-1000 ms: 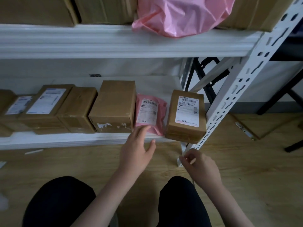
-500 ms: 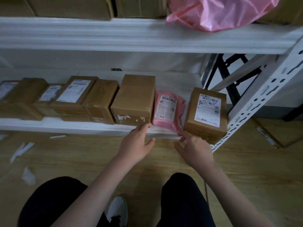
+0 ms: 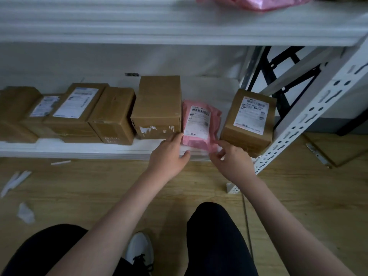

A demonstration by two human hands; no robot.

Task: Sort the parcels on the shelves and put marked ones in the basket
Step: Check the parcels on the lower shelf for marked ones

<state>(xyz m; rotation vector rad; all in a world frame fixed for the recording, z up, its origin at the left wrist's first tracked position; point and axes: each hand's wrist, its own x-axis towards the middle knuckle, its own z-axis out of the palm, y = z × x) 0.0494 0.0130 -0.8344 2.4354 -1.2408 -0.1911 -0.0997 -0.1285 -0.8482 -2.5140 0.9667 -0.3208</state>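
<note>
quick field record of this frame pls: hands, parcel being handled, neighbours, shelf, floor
left hand: left hand fingertips touch the near left edge of the pink mailer
right hand: right hand pinches the mailer's near right corner
parcel: pink mailer, label up, lying on the lower shelf
neighbours: unlabelled brown box to its left; labelled brown box to its right, apart
upper shelf: pink bag overhanging the edge
floor: white paper scraps
basket: not in view
</note>
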